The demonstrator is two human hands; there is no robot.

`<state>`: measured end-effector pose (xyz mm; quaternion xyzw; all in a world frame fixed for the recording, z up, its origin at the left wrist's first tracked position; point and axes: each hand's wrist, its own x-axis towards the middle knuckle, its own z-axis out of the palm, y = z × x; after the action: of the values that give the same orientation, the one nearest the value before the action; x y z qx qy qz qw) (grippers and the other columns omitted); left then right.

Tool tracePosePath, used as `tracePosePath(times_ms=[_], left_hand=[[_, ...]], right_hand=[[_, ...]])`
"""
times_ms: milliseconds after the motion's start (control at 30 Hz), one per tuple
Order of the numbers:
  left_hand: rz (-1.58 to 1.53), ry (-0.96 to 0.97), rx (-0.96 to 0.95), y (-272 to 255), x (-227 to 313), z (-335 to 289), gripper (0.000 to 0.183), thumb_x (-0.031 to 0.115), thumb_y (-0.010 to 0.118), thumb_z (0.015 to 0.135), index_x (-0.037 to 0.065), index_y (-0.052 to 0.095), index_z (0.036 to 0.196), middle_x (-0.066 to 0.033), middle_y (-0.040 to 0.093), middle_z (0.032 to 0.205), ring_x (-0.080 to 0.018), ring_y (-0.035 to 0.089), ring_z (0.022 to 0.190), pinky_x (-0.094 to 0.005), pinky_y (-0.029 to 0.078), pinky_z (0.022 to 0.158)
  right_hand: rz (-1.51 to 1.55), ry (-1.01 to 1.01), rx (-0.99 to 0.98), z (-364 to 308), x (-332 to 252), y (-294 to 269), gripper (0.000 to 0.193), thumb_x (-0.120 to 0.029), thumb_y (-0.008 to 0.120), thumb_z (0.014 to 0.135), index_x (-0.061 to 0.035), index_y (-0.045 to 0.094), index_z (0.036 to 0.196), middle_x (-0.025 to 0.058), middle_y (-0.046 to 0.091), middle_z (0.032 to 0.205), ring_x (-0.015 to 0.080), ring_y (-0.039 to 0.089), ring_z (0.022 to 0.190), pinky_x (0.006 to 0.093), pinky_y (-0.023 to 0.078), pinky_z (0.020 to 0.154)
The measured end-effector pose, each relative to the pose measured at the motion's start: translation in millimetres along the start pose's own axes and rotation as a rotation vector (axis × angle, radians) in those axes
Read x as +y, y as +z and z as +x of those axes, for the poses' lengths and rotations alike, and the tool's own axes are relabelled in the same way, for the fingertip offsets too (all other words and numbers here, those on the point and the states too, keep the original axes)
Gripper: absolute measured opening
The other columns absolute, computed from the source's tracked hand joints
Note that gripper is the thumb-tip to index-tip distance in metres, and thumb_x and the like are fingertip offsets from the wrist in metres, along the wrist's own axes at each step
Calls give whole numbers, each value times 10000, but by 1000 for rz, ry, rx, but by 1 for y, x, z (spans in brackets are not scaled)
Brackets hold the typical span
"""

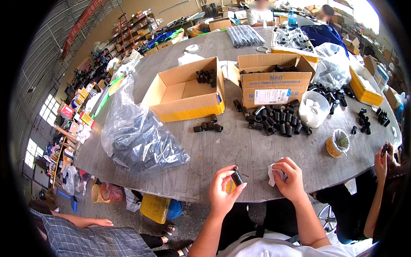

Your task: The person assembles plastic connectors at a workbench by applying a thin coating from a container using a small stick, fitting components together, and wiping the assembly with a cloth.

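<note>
Near the front edge of the table, my left hand [223,191] is closed round a short black cylindrical part [236,178], tilted, its upper end showing by the fingertips. My right hand [289,178] pinches a crumpled white cloth [271,175] a little to the right; the hands are apart. Beyond them lies a heap of similar black parts [282,121], in front of a cardboard box [274,88] with more of them inside. A smaller cluster of the parts [208,125] sits in front of an open carton [182,112], which has several parts in its far right corner.
A clear plastic bag of dark items [143,143] lies on the left of the grey table [231,147]. On the right stand a white tub [313,112] and a small lined container [337,143]. People sit close on both sides; the right one's hand [381,165] holds a dark part.
</note>
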<state>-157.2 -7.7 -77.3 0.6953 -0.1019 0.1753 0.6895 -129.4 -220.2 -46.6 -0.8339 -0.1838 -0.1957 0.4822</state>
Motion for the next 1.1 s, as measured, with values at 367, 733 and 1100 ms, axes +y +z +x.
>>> tracePosePath(times_ms=[367, 733, 1100], left_hand=[[57, 26, 14, 1, 0, -2, 445, -62, 736, 734, 12, 505, 1107, -162, 512, 1238, -248, 539, 1162, -349, 452, 975], [175, 290, -31, 3, 51, 5, 496, 0, 805, 672, 1, 521, 1078, -196, 527, 1222, -300, 531, 1152, -398, 428, 978], [603, 425, -113, 9, 91, 3, 428, 104, 818, 644, 63, 593, 1006, -105, 623, 1158, -308, 573, 1132, -448, 417, 968]], right_hand=[[-28, -22, 23, 0, -1, -1, 186, 56, 639, 720, -48, 638, 873, 105, 587, 882, 290, 610, 757, 335, 500, 646], [388, 227, -1, -13, -37, 2, 154, 145, 606, 767, 37, 577, 874, 79, 560, 901, 138, 600, 824, 238, 532, 736], [586, 139, -110, -13, -82, -6, 131, 37, 724, 758, 14, 637, 853, 83, 588, 893, 148, 605, 791, 247, 523, 719]])
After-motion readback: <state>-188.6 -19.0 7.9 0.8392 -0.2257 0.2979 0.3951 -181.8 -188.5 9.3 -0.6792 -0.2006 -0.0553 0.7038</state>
